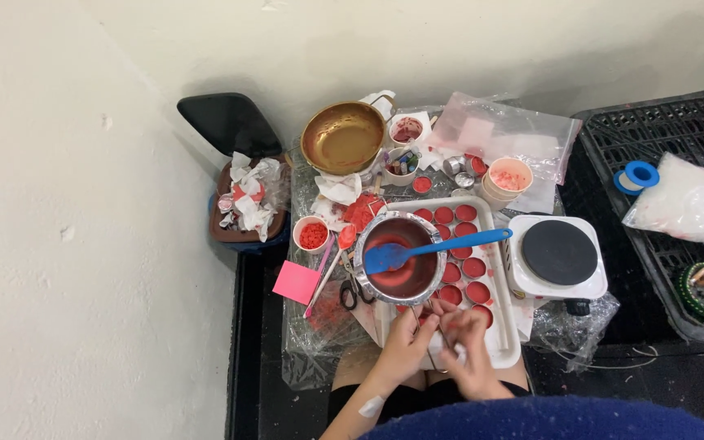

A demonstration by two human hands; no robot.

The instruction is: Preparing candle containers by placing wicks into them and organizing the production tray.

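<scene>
We are pinching what looks like a thin stick (443, 332) with left hand (407, 342) and right hand (468, 352) fingers clamped, over the white tray (505, 342) near a pink square note (296, 282) and clear plastic bag (505, 134).

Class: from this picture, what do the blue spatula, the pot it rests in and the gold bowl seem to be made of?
Spatula: probably silicone or plastic; matt, even blue. Pot: looks like steel; bright silvery rim with reflections. Gold bowl: likely brass or gold-toned metal; glossy sheen inside.
</scene>
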